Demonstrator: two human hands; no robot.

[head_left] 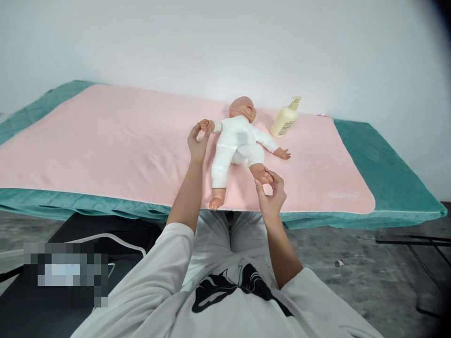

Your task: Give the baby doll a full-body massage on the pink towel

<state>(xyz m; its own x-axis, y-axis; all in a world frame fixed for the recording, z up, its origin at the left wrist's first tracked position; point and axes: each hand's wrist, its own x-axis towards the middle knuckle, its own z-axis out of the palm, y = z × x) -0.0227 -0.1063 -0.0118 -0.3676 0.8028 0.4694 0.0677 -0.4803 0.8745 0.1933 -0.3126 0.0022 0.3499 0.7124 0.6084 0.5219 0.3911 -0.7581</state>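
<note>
A baby doll (237, 134) with a white cloth body lies on its back on a pink mat (141, 136), its head toward the wall. My left hand (198, 143) pinches the doll's hand on the left side between thumb and fingers. With thumb and fingers, my right hand (274, 195) grips the doll's foot on the right, and that leg is bent and raised a little. The other leg lies straight toward me, its foot close to the mat's front edge. The doll's other arm stretches out to the right on the mat.
A cream pump bottle (284, 118) stands right of the doll's head. Teal quilted cloth (391, 169) covers the table under the mat. A white wall (225, 47) rises behind. Below left is a black chair-like surface (116, 230) with a white cable; black metal legs (416, 249) show at lower right.
</note>
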